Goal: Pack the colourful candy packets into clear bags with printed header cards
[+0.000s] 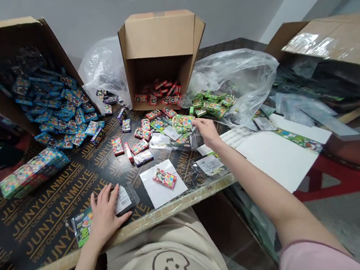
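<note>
- By the near edge of the tabletop (36,235), a cream cloth (169,261) with a face drawn on it is seen.
- The left hand (106,214) is open, with its fingers spread. It is laid flat over a green picture packet (84,229) and by a clear packet with a white label (124,198).
- To the right of that hand, 1 red box (165,178) is laid on a white square (153,194).
- Farther right, a labeled bag (209,165) is set near a big white sheet (270,158).
- A green packet (183,122) is pinched at its edge by the right hand (209,133). It is held over the middle of the tabletop, by the loose red boxes (139,147).
- At the far left, a colorful stack (34,171) is placed in front of a big carton (62,57) filled with blue boxes (52,112).
- At the back, more red boxes are held in a middle carton (161,37).
- Beside it, green boxes (214,103) are partly covered by a clear plastic bag (234,69).
</note>
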`<control>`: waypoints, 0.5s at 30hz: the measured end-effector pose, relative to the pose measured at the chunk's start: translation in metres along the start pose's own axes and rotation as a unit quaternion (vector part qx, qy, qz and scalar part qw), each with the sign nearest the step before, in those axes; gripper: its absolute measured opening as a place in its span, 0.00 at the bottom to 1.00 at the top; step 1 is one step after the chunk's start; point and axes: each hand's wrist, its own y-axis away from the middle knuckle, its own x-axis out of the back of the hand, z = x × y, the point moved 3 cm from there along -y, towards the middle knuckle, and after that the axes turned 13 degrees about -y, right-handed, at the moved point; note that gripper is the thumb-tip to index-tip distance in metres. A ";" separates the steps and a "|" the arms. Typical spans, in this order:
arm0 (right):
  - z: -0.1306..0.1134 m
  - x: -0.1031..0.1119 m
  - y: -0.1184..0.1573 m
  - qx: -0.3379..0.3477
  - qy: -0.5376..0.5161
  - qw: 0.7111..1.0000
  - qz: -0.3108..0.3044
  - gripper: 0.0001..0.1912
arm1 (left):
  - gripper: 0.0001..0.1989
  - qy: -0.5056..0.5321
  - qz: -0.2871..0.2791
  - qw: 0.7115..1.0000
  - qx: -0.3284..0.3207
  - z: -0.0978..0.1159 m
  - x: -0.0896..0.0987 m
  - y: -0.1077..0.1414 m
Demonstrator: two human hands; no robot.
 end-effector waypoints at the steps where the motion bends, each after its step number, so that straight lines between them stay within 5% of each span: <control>1: -0.005 -0.010 0.016 -0.019 -0.032 0.999 -0.027 0.19 | 0.35 0.032 0.011 0.999 0.015 0.007 0.008 -0.005; 4: -0.018 -0.053 0.072 -0.134 -0.231 0.953 -0.141 0.18 | 0.32 0.231 0.017 0.970 0.076 0.033 0.033 -0.024; 7: -0.035 -0.094 0.126 -0.198 -0.325 0.895 -0.231 0.16 | 0.28 0.495 -0.026 0.854 0.159 0.056 0.044 -0.042; 9: -0.046 -0.111 0.153 -0.134 -0.274 0.918 -0.252 0.14 | 0.26 0.629 -0.032 0.744 0.223 0.063 0.045 -0.048; 11: -0.058 -0.120 0.170 0.005 -0.182 0.949 -0.258 0.12 | 0.24 0.713 -0.039 0.652 0.257 0.066 0.045 -0.047; 13: -0.066 -0.126 0.183 0.144 -0.100 0.947 -0.270 0.11 | 0.22 0.757 -0.036 0.594 0.269 0.064 0.046 -0.043; 15: -0.071 -0.130 0.193 0.233 -0.055 0.925 -0.296 0.12 | 0.23 0.776 -0.021 0.567 0.276 0.059 0.047 -0.037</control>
